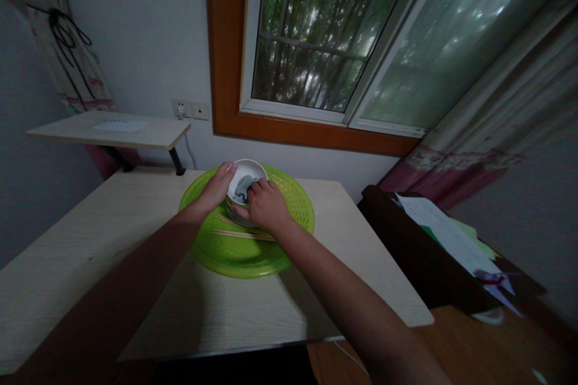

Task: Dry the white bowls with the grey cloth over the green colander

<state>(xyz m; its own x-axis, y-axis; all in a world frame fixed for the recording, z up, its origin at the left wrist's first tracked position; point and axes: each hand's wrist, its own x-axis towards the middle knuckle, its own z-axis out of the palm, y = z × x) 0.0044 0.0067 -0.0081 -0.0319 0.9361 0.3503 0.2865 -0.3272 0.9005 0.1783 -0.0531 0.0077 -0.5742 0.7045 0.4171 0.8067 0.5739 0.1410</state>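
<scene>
A white bowl (pixel 249 167) is tilted towards me over a round green tray (pixel 253 266). My left hand (pixel 219 185) grips the bowl's left rim. Inside the bowl lies a crumpled grey cloth (pixel 244 185), its folds partly covered by fingers. My right hand (pixel 268 204) is closed on the cloth at the bowl's right side, fingers curled. Just beneath sits a second bowl (pixel 241 218), mostly hidden by the first bowl and my right hand. Several chopsticks (pixel 230 233) lie across the tray in front of the bowls.
The tray rests on a pale wooden table (pixel 253 307). At the back left a raised shelf (pixel 112 131) on black legs carries a paper. Right of the table stands a dark piece of furniture (pixel 397 240) with papers (pixel 442 234). A window (pixel 325 42) is behind the table.
</scene>
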